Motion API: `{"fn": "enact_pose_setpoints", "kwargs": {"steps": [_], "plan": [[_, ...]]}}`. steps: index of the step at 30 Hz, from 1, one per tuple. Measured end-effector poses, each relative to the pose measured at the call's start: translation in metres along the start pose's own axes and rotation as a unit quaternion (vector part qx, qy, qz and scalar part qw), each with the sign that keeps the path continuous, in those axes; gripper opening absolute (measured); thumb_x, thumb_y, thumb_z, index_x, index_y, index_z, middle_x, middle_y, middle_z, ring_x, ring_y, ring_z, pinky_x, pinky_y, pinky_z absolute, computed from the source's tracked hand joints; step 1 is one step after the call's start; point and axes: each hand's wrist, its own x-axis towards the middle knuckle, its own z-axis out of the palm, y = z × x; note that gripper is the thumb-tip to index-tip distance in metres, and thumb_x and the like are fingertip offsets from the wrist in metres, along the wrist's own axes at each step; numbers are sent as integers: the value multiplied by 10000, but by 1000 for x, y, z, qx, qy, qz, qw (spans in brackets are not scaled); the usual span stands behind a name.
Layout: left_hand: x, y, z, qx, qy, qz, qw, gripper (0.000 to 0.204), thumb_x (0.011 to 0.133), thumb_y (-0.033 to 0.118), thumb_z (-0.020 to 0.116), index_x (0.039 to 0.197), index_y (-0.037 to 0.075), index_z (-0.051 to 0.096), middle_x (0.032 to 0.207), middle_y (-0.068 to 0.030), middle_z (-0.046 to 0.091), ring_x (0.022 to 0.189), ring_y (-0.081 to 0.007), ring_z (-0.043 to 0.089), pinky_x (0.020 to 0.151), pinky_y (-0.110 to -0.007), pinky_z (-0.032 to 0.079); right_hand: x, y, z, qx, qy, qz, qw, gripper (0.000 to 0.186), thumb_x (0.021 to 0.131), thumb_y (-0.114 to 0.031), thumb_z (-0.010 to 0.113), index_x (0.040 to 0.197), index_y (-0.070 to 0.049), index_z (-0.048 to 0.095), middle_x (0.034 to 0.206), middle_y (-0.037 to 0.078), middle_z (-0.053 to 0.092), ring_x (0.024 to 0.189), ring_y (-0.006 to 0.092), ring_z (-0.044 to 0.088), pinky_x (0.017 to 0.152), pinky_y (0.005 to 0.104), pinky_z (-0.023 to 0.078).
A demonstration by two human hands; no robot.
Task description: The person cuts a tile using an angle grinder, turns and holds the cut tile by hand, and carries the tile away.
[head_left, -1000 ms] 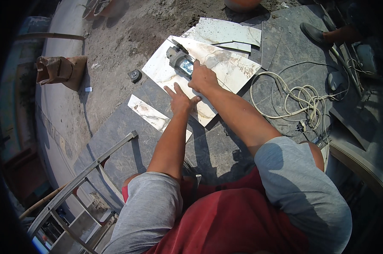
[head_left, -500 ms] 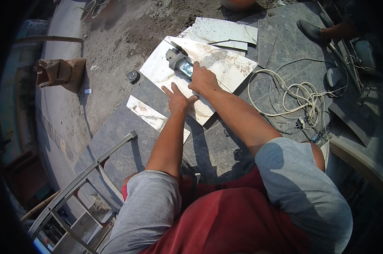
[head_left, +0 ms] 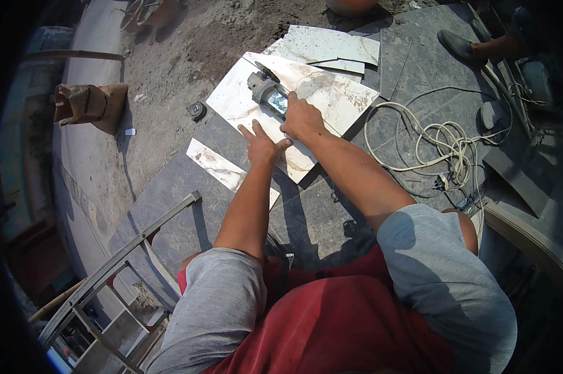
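Observation:
My right hand (head_left: 302,118) is wrapped round the body of an angle grinder (head_left: 273,98). The grinder's dark disc (head_left: 267,71) stands over the far left part of a white marbled tile (head_left: 331,93). A thin dark line runs across the tile from near the disc to beside my right wrist. My left hand (head_left: 262,146) lies on the tile's near left edge, its fingers spread and thumb out toward the grinder. Beside it, a narrow strip of the same tile (head_left: 213,167) lies on the dark sheet (head_left: 163,206), partly behind my left forearm.
Broken tile pieces (head_left: 331,45) lie beyond the tile. A tape measure (head_left: 196,111) and a paper bag (head_left: 98,106) are at left. Coiled cable (head_left: 453,146) spreads at right, near another person's shoe (head_left: 454,47). A metal ladder (head_left: 116,265) stands at near left.
The grinder and my right hand have shifted slightly to the right and toward me. My left hand stays in place on the tile.

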Motion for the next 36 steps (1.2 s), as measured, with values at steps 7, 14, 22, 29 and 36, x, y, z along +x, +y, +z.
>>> {"fn": "enact_pose_setpoints", "kwargs": {"steps": [7, 14, 22, 29, 36], "plan": [[-2, 0, 0, -5, -3, -6, 1000, 1349, 603, 589, 891, 1567, 20, 137, 1606, -337, -69, 1316, -507, 478, 1050, -472, 478, -3, 4, -2, -3, -10, 5, 1000, 654, 726, -185, 794, 1265, -18, 463, 1134, 220, 663, 1045, 357, 692, 880, 417, 576], [0, -3, 2, -3, 10, 4, 1000, 1338, 606, 590, 889, 1565, 20, 150, 1605, -339, -68, 1301, -501, 497, 1052, -464, 477, -5, 6, -2, -7, -16, 15, 1000, 679, 716, -194, 813, 1268, -26, 455, 1149, 218, 657, 1054, 358, 689, 887, 424, 573], [-2, -5, 3, -11, 15, 13, 1000, 1343, 598, 592, 892, 1561, 11, 158, 1603, -343, -66, 1296, -507, 499, 1058, -457, 474, -10, 9, -3, 0, -26, 18, 1000, 683, 720, -198, 814, 1273, -27, 453, 1167, 224, 644, 1080, 365, 676, 914, 429, 563], [-2, -5, 2, -17, 16, 13, 1000, 1319, 611, 576, 891, 1558, 16, 165, 1604, -341, -63, 1297, -513, 495, 1055, -469, 472, -16, 13, -5, -4, -25, 20, 999, 682, 729, -202, 808, 1279, -23, 446, 1167, 228, 641, 1081, 367, 675, 920, 429, 562], [0, -7, 10, -30, 44, 7, 999, 1239, 623, 508, 908, 1561, 124, 194, 1642, -248, -64, 1233, -507, 551, 968, -523, 523, -18, 17, -5, -7, -32, 17, 999, 701, 733, -209, 807, 1294, -22, 430, 1180, 228, 631, 1084, 369, 673, 917, 423, 564]]}}
